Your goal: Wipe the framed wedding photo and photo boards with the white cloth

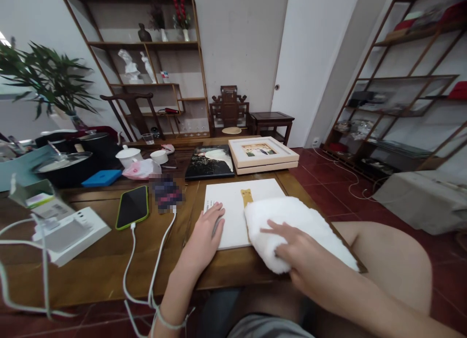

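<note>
My left hand [209, 226] lies on the left part of a flat white board or book [229, 206], its fingers stretched out and holding nothing. My right hand [292, 243] grips a thick, fluffy white cloth [306, 216], with the fingers partly sunk in the pile. The cloth covers the right part of the white board and hangs towards the table's right corner. Between the hands, a gold animal-shaped strip [247, 197] shows on the board, its lower end hidden by the cloth.
Behind the board are a dark picture panel [209, 163] and a pale framed picture [270, 165]. Left are a green-cased phone [133, 207], white cables [156, 260], an open white box [78, 236], a blue box [101, 177] and dark pots [65, 168]. A beige seat [394, 260] stands right.
</note>
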A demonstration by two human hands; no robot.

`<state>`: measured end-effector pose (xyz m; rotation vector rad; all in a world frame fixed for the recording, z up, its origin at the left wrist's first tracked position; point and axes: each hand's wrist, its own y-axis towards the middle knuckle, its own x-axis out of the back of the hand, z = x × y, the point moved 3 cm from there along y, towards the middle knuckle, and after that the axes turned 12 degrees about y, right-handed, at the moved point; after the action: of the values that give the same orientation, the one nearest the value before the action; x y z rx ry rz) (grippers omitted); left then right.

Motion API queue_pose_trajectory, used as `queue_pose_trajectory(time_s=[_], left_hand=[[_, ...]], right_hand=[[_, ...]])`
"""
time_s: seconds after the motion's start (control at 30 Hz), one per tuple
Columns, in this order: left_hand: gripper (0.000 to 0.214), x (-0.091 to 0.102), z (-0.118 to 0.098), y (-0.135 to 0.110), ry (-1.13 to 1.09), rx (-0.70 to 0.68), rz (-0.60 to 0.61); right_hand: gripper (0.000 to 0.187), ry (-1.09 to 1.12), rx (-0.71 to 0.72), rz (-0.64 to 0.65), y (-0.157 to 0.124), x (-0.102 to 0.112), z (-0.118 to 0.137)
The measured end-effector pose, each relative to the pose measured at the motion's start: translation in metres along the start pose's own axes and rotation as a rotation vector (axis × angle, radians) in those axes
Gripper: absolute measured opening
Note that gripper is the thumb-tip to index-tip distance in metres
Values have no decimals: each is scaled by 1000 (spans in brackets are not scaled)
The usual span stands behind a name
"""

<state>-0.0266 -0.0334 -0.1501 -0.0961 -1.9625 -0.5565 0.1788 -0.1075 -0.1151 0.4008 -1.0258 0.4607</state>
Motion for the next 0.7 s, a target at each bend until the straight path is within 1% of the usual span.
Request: queue_pose_trajectory(time_s=[0.07,0.13,0.23,0.33,0.4,0.43,0.47,0.53,0.6,0.7], left_hand=[[31,1,-1,0,-6,5,1],[31,1,0,0,-18,15,8],[33,2,1,-1,-45,26,17],[35,3,2,-2,-56,24,21],[34,2,2,-2,-44,15,13],[34,2,2,-2,-36,9,6],[34,2,2,-2,-28,3,-1],[34,1,2,-2,-19,-7,-11],[34,0,2,-2,-10,-18,-12],[35,-1,2,-1,5,-23,-11]], right_hand=[[46,17,13,1,-5,-2,3],[43,-5,1,-32,7,0,0],[35,-83,-33,-71,46,8,-15],[33,-163,-42,-74,89,17,-30],[33,-189,-28,-72,108,20,-35],[32,-194,-20,-70,113,20,-36],[32,-196,-13,-67,114,19,-35],[32,-203,3,-53,105,12,-29],[34,-204,48,-35,85,4,-18],[39,-191,149,-15,44,-4,3]])
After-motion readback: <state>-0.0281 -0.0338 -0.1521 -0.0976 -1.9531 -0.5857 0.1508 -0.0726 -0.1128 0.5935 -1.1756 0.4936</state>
